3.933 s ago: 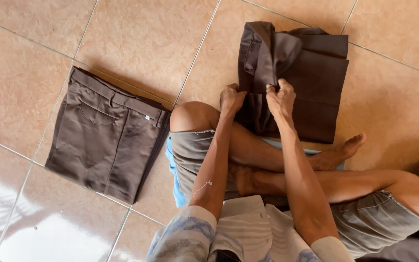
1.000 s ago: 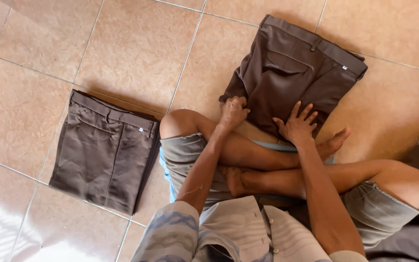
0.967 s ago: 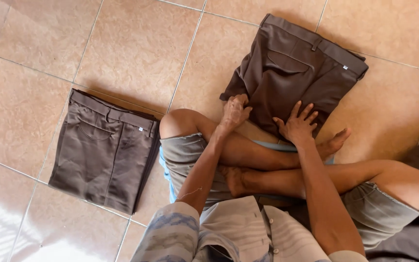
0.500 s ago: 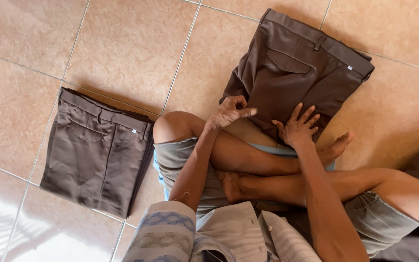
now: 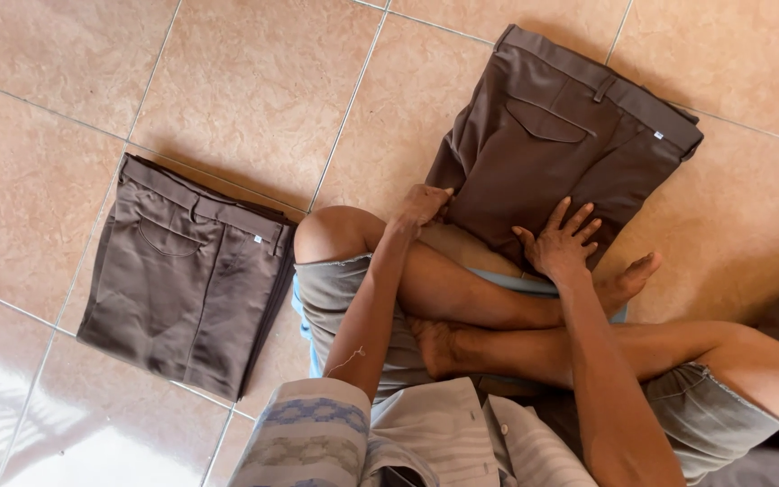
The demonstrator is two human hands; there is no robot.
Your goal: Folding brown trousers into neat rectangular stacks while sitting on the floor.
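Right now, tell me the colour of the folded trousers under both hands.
Dark brown, plain with no pattern; the folded trousers show best in the head view.

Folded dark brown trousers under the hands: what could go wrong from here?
1. The folded dark brown trousers lie partly over the shin; the near edge may fold unevenly.
2. Only the right hand lies flat on them; the left hand sits at their edge, so the cloth could slide on the glossy tan floor tiles.

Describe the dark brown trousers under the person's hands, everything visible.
The dark brown trousers lie folded flat on the tan floor tiles, waistband with belt loops away from the person, one flapped back pocket up. The fabric looks smooth and woven. The right hand presses spread on the near edge; the left hand touches the near left corner, by the knee.
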